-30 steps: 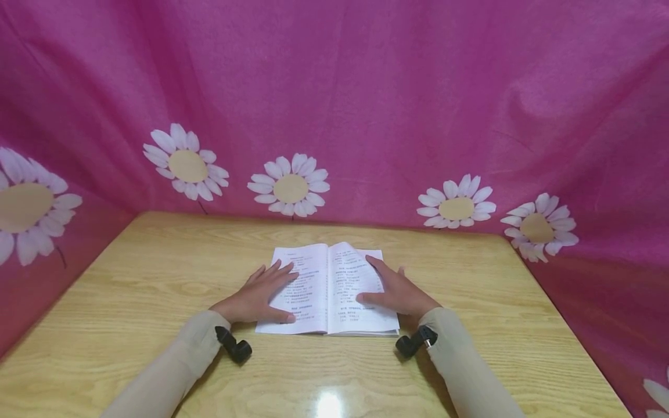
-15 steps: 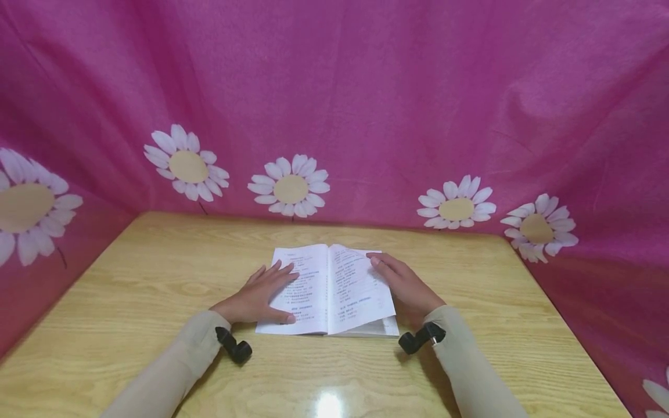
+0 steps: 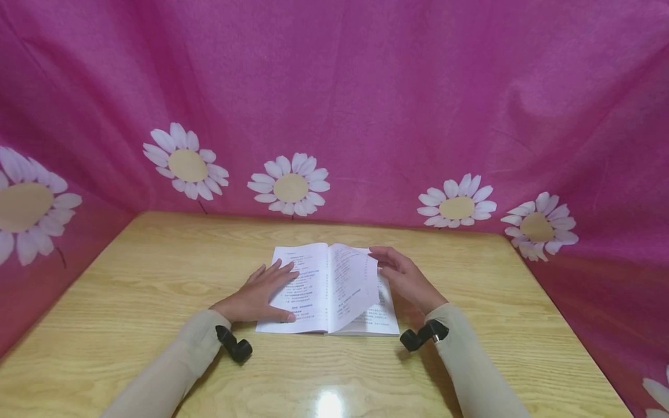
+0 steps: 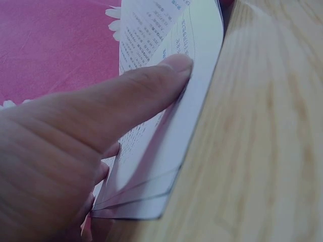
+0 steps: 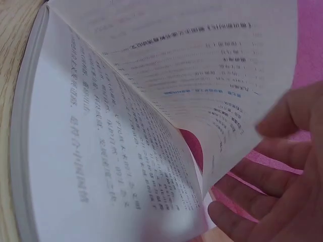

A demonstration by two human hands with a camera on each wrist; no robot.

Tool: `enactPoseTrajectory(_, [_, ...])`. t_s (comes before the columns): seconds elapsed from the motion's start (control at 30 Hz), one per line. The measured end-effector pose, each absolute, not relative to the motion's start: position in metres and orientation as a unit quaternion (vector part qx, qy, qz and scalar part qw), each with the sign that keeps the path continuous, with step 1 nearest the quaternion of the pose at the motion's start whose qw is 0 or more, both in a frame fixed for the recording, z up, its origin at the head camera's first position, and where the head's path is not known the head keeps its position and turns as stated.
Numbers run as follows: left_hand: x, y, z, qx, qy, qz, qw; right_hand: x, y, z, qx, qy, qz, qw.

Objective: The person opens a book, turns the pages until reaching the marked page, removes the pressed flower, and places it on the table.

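An open book (image 3: 301, 293) of printed pages lies on the table. My left hand (image 3: 258, 296) rests on its left page with fingers spread, and in the left wrist view the thumb (image 4: 146, 91) presses the page near its lower edge. One leaf (image 3: 352, 287) on the right side stands raised and curved toward the left, uncovering the printed page (image 3: 384, 316) beneath. Beside the leaf's outer edge is my right hand (image 3: 410, 281). In the right wrist view its thumb tip (image 5: 267, 126) is right at the leaf's edge, and the fingers (image 5: 262, 176) extend loosely beyond it.
The wooden table (image 3: 172, 273) spreads around the book. A pink cloth (image 3: 366, 116) with white daisies hangs behind and along both sides. Small black cameras (image 3: 235, 346) are strapped to both wrists over light sleeves.
The right hand's thumb has drawn back from the page's face to its outer edge. The right leaf has lifted and curled leftward, baring the page below. The left hand stays in place.
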State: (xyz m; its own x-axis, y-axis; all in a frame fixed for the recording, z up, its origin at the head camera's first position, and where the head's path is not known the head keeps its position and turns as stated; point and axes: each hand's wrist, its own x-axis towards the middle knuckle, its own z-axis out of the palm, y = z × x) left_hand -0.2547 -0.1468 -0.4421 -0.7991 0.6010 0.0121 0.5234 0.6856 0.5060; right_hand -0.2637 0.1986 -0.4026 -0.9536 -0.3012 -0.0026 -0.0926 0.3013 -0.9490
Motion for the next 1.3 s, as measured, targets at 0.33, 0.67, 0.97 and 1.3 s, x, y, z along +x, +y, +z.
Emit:
enactPoseTrajectory(0.33, [-0.253, -0.146, -0.44, 0.31, 0.914, 0.251, 0.077, -0.265, 0.197, -0.404, -0.122, 0.834, -0.535, 0.047])
enactPoseTrajectory(0.67, [-0.255, -0.145, -0.439, 0.301, 0.917, 0.25, 0.082, -0.26, 0.185, -0.397, -0.09, 0.866, -0.489, 0.053])
enactPoseTrajectory(0.97, [-0.254, -0.145, -0.441, 0.304, 0.917, 0.248, 0.08, -0.244, 0.165, -0.398, -0.188, 0.863, -0.46, 0.085])
enactPoseTrajectory(1.3, [-0.255, -0.145, -0.443, 0.313, 0.913, 0.25, 0.073, -0.227, 0.138, -0.402, -0.239, 0.893, -0.368, 0.101])
